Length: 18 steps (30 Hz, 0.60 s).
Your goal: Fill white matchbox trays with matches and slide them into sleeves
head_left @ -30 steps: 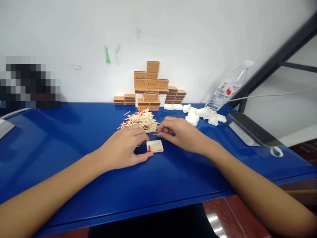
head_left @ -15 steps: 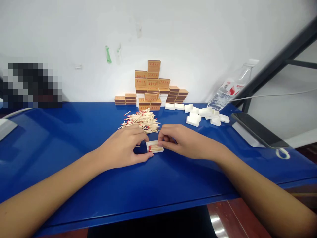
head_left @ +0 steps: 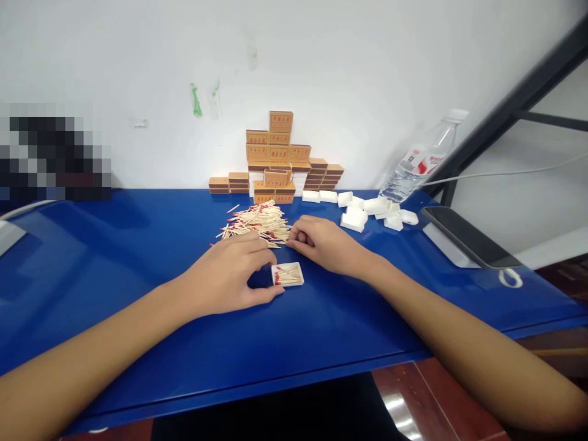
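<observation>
A small white matchbox tray (head_left: 300, 281) lies on the blue table, with several red-headed matches (head_left: 288, 275) in it. My left hand (head_left: 234, 269) grips the tray's left end between thumb and fingers. Beyond it spreads a heap of loose matches (head_left: 261, 222), red heads mostly to the left. At the heap's right edge is my right hand (head_left: 321, 245), its thumb and fingertips pinched together against the match ends. Whatever those fingertips hold is too small to make out.
Stacked orange matchboxes (head_left: 278, 153) stand against the wall behind the heap. Several white trays (head_left: 353, 219) lie to their right. Farther right are a leaning water bottle (head_left: 418, 160), a cable and a dark phone (head_left: 468, 237) resting on a white block.
My right hand has moved from the tray up to the match heap's right edge, uncovering the tray's right end. My left hand stays at the tray's left end.
</observation>
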Tool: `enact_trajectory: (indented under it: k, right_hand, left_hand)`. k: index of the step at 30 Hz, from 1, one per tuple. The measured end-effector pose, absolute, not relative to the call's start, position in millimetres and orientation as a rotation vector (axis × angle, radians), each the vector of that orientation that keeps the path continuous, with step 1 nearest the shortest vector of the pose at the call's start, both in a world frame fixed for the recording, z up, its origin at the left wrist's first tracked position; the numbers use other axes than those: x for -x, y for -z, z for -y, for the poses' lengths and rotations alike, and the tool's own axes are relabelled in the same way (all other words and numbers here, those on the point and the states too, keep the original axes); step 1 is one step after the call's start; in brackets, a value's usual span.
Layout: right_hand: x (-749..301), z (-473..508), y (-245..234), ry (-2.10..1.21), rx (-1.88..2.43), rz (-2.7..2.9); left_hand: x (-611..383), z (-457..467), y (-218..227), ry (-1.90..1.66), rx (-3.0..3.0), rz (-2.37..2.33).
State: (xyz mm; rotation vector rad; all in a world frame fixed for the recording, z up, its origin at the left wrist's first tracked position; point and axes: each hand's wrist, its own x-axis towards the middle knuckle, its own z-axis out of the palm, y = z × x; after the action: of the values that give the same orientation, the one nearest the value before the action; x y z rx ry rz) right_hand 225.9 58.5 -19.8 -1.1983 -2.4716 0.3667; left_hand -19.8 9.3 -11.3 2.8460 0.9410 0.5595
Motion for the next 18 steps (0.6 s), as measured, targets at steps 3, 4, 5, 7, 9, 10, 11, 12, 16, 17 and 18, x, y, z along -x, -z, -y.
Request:
enact_trajectory:
  k: [3,4,5,7,9,10,11,12,16,17,18]
  right_hand:
    - [-231,-56,16,-0.375,1.222,2.51]
    - [-232,-56,15,-0.382,1.222,2.515]
    - [-232,-55,15,-0.391,1.215,2.522]
    - [-233,-55,15,-0.41,1.206,2.535]
    - [-235,-56,14,-0.424,1.221,2.554]
    - [-236,-56,13,-0.428,1.23,2.563]
    - [-238,-57,11,-0.428,1.234,2.568]
    - [-241,-57,9,-0.419,1.235,2.566]
    - [-248,-52,-5,-0.387,1.186,2.524]
    - [-247,-49,-7,-0.399,1.15,2.535]
    - [-245,-45,-9,-0.419,1.11,2.561]
  left_hand:
    - [20,-10,10,-0.58,-2.855,-0.925]
    - [20,-10,10,-0.586,-2.857,-0.923]
    - [20,-10,10,-0.59,-2.858,-0.922]
    - [20,-10,10,-0.593,-2.858,-0.927]
    - [20,-10,10,-0.584,-2.853,-0.938]
    - [20,-11,11,-0.579,-2.849,-0.95]
    - [20,-11,11,-0.573,-2.845,-0.967]
    - [20,-11,11,-0.567,-2.84,-0.987]
    - [20,-13,13,-0.582,-2.826,-1.049]
    - [20,-14,13,-0.59,-2.824,-1.054]
    - [21,-15,13,-0.597,-2.822,-1.058]
